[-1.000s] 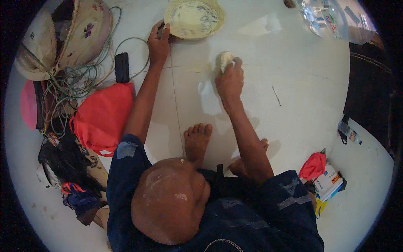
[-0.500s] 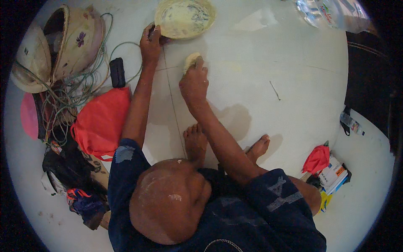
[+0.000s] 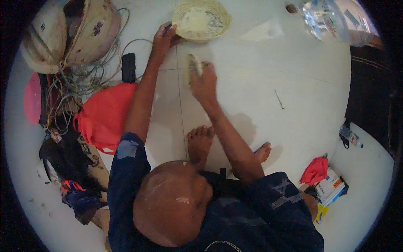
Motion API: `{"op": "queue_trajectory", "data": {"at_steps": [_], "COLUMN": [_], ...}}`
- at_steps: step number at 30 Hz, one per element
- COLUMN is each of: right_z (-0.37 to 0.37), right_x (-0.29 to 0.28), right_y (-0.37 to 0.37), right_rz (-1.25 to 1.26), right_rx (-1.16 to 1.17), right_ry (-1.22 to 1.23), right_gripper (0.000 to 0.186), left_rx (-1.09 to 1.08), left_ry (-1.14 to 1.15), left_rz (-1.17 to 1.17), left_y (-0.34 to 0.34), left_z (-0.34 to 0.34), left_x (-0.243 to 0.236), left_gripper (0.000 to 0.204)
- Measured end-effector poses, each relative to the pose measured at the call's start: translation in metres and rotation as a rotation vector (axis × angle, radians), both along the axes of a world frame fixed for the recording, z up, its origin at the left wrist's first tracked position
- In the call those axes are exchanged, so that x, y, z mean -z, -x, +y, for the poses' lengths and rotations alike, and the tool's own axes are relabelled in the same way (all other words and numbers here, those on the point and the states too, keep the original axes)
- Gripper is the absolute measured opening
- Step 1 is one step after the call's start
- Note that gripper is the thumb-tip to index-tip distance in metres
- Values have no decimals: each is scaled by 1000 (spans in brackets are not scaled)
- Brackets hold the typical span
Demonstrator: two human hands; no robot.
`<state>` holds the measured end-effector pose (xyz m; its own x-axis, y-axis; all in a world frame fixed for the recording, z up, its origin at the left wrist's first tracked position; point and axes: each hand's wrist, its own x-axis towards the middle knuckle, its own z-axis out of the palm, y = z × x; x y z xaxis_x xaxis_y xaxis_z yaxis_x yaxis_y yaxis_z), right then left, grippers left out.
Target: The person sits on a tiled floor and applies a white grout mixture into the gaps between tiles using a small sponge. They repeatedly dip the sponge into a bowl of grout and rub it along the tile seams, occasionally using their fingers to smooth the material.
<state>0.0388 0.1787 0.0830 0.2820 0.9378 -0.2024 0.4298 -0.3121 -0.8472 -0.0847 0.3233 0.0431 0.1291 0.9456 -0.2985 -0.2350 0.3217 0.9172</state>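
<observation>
A round bowl point(image 3: 201, 20), coated inside with pale yellow paste, rests on the floor at the top middle. My left hand point(image 3: 164, 37) is closed on its left rim, the arm stretched far forward. My right hand point(image 3: 204, 80) is nearer to me, closed round a pale, flat, curved-edged piece point(image 3: 194, 67). Motion blurs that piece, so its exact kind does not show. It is held up on edge, apart from the bowl.
At left lie a red bag point(image 3: 107, 113), a black case point(image 3: 129, 67), tangled green cord point(image 3: 69, 94) and a flower-marked pale container point(image 3: 94, 31). A thin stick point(image 3: 279, 100) lies right of my hands. Clear plastic bottles point(image 3: 325, 21) stand at the far right.
My right hand has tilted the pale piece up on edge, and it is now blurred. My left hand stays at the bowl's rim. The whole view has shifted slightly.
</observation>
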Motion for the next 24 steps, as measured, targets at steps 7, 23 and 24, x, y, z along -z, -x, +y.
{"op": "queue_trajectory", "data": {"at_steps": [7, 23, 24], "right_z": [0, -18, -15], "right_x": [-7, 19, 14], "right_y": [-32, -27, -25], "right_rz": [-784, -813, -824], "right_rx": [-614, -916, -882], "right_ry": [-245, -388, -402], "right_gripper": [29, 25, 25], "left_rx": [36, 19, 14], "left_ry": [-65, -64, -67], "left_rz": [4, 25, 59], "left_y": [6, 5, 6], "left_z": [-2, -5, -6], "left_x": [2, -4, -3], "left_gripper": [44, 43, 43]}}
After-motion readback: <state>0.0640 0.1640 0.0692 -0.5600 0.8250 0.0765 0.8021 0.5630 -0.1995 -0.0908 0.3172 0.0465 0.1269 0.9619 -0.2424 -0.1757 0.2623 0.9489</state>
